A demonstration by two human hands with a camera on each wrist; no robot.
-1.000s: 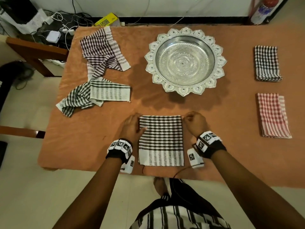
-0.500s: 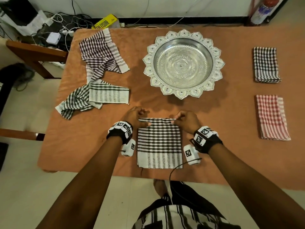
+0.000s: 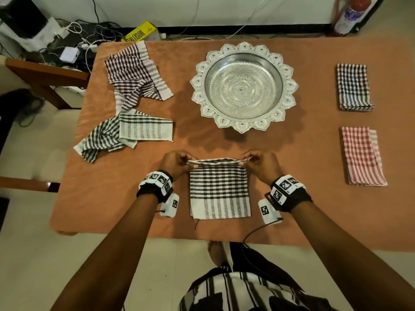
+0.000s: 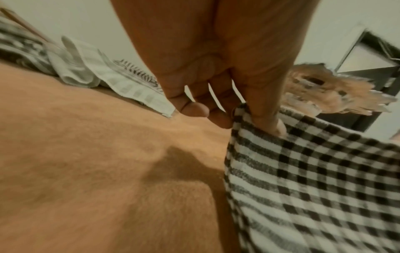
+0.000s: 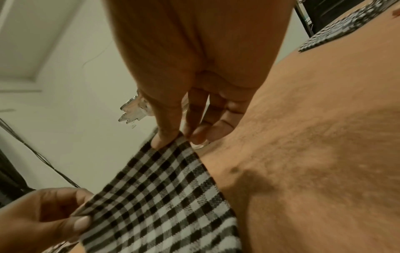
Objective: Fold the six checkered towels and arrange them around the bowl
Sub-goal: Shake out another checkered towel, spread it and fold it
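Observation:
A black-and-white checkered towel [image 3: 219, 189] lies half folded near the table's front edge. My left hand [image 3: 179, 162] pinches its far left corner and my right hand [image 3: 256, 161] pinches its far right corner, lifting that far edge off the table. The wrist views show each thumb pressed on the checkered towel [image 4: 314, 179] [image 5: 164, 193]. The ornate silver bowl [image 3: 244, 86] stands just beyond. A folded black checkered towel [image 3: 353, 86] and a folded red checkered towel [image 3: 361, 156] lie at the right. Two unfolded towels, a brown-striped towel [image 3: 134, 75] and a dark green-striped towel [image 3: 125, 133], lie crumpled at the left.
The orange cloth-covered table [image 3: 314, 209] ends close in front of me. A wooden bench [image 3: 45, 75], cables and a white adapter [image 3: 69, 55] sit off the back left corner. A spray can [image 3: 350, 14] stands on the floor at the back right.
Both hands went from pressing the towel's far corners flat to pinching them and raising the far edge, drawing it slightly toward me.

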